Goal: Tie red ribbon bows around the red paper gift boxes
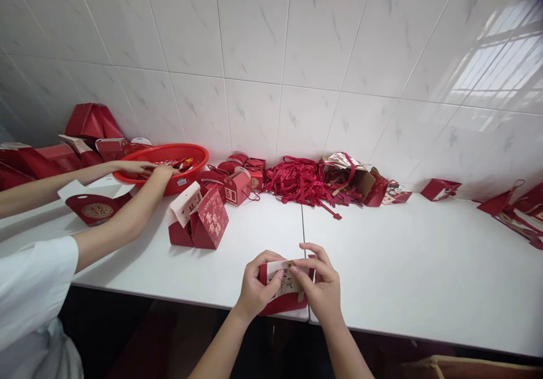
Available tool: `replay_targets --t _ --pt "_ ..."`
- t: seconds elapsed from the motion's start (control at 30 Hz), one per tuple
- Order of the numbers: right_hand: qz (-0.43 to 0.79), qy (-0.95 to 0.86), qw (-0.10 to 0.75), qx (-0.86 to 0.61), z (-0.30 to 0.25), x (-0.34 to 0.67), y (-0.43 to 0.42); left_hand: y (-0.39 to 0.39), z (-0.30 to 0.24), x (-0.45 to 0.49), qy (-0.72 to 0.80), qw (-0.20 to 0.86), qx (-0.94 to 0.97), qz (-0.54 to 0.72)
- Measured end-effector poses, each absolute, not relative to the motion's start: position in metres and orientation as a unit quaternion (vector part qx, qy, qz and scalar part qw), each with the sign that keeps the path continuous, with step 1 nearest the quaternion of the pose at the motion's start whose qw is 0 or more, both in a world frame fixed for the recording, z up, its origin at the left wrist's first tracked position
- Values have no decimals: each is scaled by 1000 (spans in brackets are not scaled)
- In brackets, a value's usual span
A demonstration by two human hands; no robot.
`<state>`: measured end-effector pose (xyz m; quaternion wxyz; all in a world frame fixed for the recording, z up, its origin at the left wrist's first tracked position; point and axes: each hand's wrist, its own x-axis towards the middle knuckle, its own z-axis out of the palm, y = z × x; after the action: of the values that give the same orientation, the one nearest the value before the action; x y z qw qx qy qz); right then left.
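Close to the table's front edge I have a small red and white gift box (285, 302) with a printed picture on its front. My left hand (259, 285) is closed round its left side, the thumb lying across the white panel. At the top edge of the box, the thumb and index finger of my right hand (320, 283) pinch something small and dark that I cannot make out clearly. The other right fingers are raised. Left of my hands stands a red gift box (212, 218) with a cream flap.
A co-worker's hands (146, 169) reach into a red plastic basket (199, 155) at the left, beside an open red box (95, 208). Red ribbons (297, 178) lie heaped by the tiled wall. More red boxes (240, 184) line the back, with one (441, 189) at the right.
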<state>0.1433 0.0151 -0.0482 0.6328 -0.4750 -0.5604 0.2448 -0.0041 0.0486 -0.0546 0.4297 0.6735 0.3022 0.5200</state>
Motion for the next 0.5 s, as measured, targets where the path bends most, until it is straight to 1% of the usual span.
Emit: replay_targets --t 0.17,0.33,0.5 --pt "252 -585 624 -452 -47 145 16 48 -55 -3 313 420 665 533" --pt "198 -641 594 -444 -42 148 17 48 -54 -3 313 420 663 535" --pt "186 -651 586 -445 -45 149 14 48 -53 -3 313 420 661 538"
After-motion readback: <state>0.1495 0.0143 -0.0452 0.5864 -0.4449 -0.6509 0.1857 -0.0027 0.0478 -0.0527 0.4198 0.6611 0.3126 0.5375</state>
